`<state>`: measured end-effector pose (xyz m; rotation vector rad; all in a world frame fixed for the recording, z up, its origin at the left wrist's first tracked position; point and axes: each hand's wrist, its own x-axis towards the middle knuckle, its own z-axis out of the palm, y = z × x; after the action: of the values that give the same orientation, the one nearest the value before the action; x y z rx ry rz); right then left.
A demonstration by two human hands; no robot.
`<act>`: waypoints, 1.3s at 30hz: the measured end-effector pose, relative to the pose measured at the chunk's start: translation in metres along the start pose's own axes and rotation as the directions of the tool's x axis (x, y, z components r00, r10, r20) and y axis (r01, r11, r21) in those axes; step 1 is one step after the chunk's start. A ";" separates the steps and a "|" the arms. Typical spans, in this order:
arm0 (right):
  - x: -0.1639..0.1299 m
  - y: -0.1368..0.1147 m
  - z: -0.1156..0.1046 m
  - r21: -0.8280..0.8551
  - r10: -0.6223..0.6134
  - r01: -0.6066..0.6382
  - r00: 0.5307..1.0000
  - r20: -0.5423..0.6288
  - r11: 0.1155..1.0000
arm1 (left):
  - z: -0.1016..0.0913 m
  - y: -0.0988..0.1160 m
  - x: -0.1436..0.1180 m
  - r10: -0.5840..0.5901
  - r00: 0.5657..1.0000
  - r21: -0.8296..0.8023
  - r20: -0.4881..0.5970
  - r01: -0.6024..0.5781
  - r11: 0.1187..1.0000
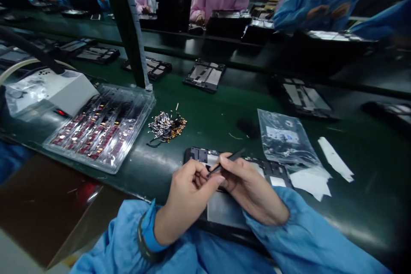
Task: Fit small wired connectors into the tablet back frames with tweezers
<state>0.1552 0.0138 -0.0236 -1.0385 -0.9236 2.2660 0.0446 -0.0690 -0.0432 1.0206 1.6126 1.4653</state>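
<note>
My right hand (253, 190) grips thin black tweezers (226, 160), whose tip points left toward the fingers of my left hand (188, 195). My left hand's thumb and fingers are pinched together at the tweezers' tip; whatever small part is between them is too tiny to make out. Both hands hover over an opened device frame (272, 169) lying at the near edge of the green bench (205, 111). Both my sleeves are blue.
A clear tray (102, 128) of small gold-and-red parts lies to the left, with a loose pile of small parts (165, 126) beside it. A plastic bag (285, 139) and white paper strips (335, 158) lie right. More device frames (204, 76) sit farther back. Several people work across the bench.
</note>
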 end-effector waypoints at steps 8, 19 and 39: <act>0.007 0.008 -0.003 0.017 0.001 -0.001 1.000 0.004 1.000 | 0.004 -0.003 0.004 -0.044 0.999 0.020 0.012 0.044 0.999; 0.008 -0.040 -0.049 -0.450 -0.417 0.289 0.883 -0.216 0.845 | -0.125 0.002 0.040 0.503 0.851 0.949 -0.152 -0.016 0.314; 0.014 -0.024 -0.077 -0.763 -0.574 0.227 0.788 -0.221 0.606 | -0.159 -0.010 0.063 0.396 0.905 0.971 -0.158 0.069 0.228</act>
<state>0.2109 0.0674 -0.0497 -1.3866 -1.6696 1.1680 -0.1269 -0.0800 -0.0383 1.6698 2.9538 0.5684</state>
